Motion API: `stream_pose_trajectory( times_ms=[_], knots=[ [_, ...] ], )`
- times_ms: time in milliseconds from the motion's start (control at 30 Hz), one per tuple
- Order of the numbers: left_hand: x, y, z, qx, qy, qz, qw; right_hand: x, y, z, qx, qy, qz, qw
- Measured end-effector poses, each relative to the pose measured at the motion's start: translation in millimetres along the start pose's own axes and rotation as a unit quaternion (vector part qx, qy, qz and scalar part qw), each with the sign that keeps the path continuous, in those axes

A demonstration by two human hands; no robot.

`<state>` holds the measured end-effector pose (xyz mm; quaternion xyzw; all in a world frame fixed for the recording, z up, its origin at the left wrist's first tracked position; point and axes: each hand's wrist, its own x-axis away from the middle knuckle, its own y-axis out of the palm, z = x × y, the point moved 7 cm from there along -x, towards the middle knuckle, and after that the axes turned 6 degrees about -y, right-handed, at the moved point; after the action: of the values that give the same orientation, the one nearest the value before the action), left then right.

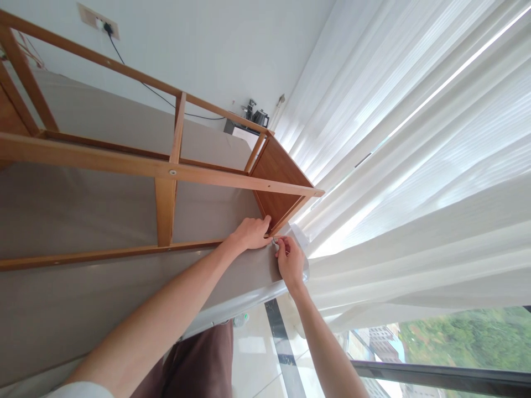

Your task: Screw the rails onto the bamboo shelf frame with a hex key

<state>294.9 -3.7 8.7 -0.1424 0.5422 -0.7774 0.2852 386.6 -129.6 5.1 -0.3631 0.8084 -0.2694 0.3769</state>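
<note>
A brown wooden shelf frame (224,176) lies on its side across a grey-covered table, its slatted bays facing up. At the frame's near right corner, my left hand (251,232) is closed around the end of the lower rail (199,245), the thumb against the end panel (276,182). Just right of it, my right hand (289,260) pinches a thin metal hex key (274,242), its tip at the same corner. The fingers partly hide the joint and the key.
The grey tabletop (103,287) has a rounded right end close to white curtains (394,182). Behind the frame, a dark kettle (260,118) stands on a small cabinet. A black cord (157,94) runs from a wall socket (98,21). Tiled floor (253,342) shows below.
</note>
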Motion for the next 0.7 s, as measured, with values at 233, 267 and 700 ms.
stream_pose_trajectory(
  times_ms=[233,267,700],
  knots=[
    [-0.6,-0.8,1.1,0.002,0.002,0.001,1.0,4.3,0.8,-5.3,0.025,-0.039,0.002,0.999],
    [-0.6,-1.0,1.0,0.001,0.002,-0.001,1.0,4.5,1.5,-6.4,0.025,-0.044,0.0,0.999],
    [1.0,-0.4,0.2,0.012,0.001,-0.013,1.0,-1.1,2.0,8.8,-0.035,0.064,0.002,0.997]
  ],
)
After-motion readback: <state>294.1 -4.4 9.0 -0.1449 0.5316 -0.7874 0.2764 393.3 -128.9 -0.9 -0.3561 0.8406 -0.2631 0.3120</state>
